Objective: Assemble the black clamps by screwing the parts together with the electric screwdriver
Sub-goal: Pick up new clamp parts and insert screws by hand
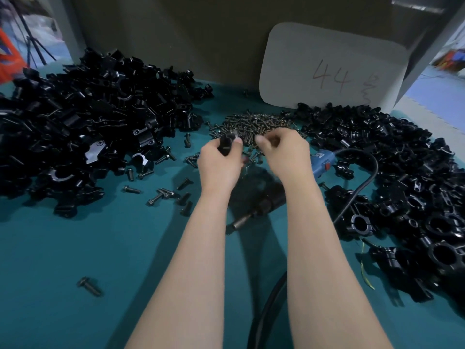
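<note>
My left hand (221, 159) grips a small black clamp part (225, 143), held just above the table in front of the screw pile (254, 123). My right hand (284, 152) hovers over the near edge of that pile. Its thumb is pressed against curled fingers, pinching a screw that is mostly hidden by the fingers. The electric screwdriver lies on the table under my right forearm. Its blue body (323, 163) points right and its black nose and bit (251, 212) point left toward me.
A large heap of black clamp parts (83, 127) fills the left side and another heap (392, 177) fills the right. Loose screws (163, 193) are scattered on the teal table (88, 248). The screwdriver's black cable (362, 187) loops right. A grey card marked 44 (332, 66) leans at the back.
</note>
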Demonstrator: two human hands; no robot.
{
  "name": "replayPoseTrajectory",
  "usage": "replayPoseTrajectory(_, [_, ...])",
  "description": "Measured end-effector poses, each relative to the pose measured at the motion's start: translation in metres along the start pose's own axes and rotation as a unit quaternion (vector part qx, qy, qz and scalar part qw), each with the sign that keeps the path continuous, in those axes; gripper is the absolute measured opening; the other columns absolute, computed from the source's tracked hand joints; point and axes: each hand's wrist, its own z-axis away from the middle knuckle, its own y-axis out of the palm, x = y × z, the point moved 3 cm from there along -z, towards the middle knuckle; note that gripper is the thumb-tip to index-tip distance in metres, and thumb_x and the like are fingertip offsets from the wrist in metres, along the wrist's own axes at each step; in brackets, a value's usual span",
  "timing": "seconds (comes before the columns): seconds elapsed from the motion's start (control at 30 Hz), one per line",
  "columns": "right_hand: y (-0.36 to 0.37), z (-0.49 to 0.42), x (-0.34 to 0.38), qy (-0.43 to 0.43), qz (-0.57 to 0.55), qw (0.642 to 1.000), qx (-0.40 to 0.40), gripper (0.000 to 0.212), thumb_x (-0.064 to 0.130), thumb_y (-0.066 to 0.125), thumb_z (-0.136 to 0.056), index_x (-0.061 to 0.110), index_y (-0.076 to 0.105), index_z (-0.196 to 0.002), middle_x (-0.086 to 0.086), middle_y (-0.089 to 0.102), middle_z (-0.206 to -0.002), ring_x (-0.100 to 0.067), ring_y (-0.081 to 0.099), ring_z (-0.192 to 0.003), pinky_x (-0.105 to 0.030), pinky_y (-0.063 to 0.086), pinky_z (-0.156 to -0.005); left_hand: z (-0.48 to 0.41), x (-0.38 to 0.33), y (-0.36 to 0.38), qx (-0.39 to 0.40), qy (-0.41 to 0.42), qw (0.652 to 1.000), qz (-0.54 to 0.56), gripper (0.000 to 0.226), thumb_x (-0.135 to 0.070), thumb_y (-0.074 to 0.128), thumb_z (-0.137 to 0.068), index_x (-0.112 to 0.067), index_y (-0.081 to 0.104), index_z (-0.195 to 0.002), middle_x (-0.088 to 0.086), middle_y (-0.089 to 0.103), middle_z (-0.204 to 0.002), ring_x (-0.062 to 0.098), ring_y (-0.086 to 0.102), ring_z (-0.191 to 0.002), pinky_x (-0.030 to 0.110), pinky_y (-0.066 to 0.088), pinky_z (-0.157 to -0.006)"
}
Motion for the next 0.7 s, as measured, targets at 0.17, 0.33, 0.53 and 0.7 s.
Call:
replayPoseTrajectory(0.17, [0.017, 0.0, -0.006, 0.109, 0.223, 0.963, 0.102, 0.019, 0.012, 0.058, -0.084, 0.019, 0.062, -0.101, -0.01, 0.061, -0.109, -0.033, 0.048, -0.116, -0.042, 0.026, -0.096, -0.005, 0.002, -0.005, 0.017, -0.152, 0.939, 0.308, 0.015, -0.017, 0.059, -0.096, -0.002, 0.054, -0.096, 0.023, 0.066, -0.095, 0.019, 0.07, -0.063, 0.022, 0.058, -0.059])
replayPoseTrajectory(0.33, [0.024, -0.001, -0.005, 0.098, 0.244, 0.959, 0.106, 0.013, 0.005, 0.053, -0.078, 0.015, 0.046, -0.073, -0.005, 0.045, -0.074, -0.034, 0.051, -0.107, -0.042, 0.023, -0.09, -0.003, 0.004, -0.005, 0.041, -0.195, 0.911, 0.362, 0.016, -0.015, 0.059, -0.096, 0.001, 0.056, -0.097, 0.027, 0.065, -0.101, 0.024, 0.068, -0.077, 0.024, 0.06, -0.065])
replayPoseTrajectory(0.53, [0.016, -0.002, -0.002, 0.091, 0.192, 0.97, 0.114, 0.017, 0.009, 0.054, -0.085, 0.02, 0.063, -0.094, -0.007, 0.062, -0.097, -0.031, 0.051, -0.109, -0.04, 0.026, -0.092, -0.001, 0.003, -0.005, 0.042, -0.208, 0.905, 0.369, 0.015, -0.013, 0.059, -0.096, 0.002, 0.057, -0.097, 0.032, 0.061, -0.119, 0.027, 0.068, -0.082, 0.022, 0.06, -0.065])
replayPoseTrajectory(0.7, [-0.006, 0.007, 0.017, -0.045, -0.119, 0.992, 0.015, 0.014, 0.016, 0.055, -0.094, 0.022, 0.068, -0.095, 0.005, 0.066, -0.09, -0.013, 0.058, -0.08, -0.021, 0.046, -0.071, -0.003, 0.004, -0.003, 0.04, -0.211, 0.903, 0.372, 0.021, -0.012, 0.061, -0.094, 0.004, 0.06, -0.107, 0.028, 0.06, -0.125, 0.024, 0.068, -0.083, 0.023, 0.06, -0.065])
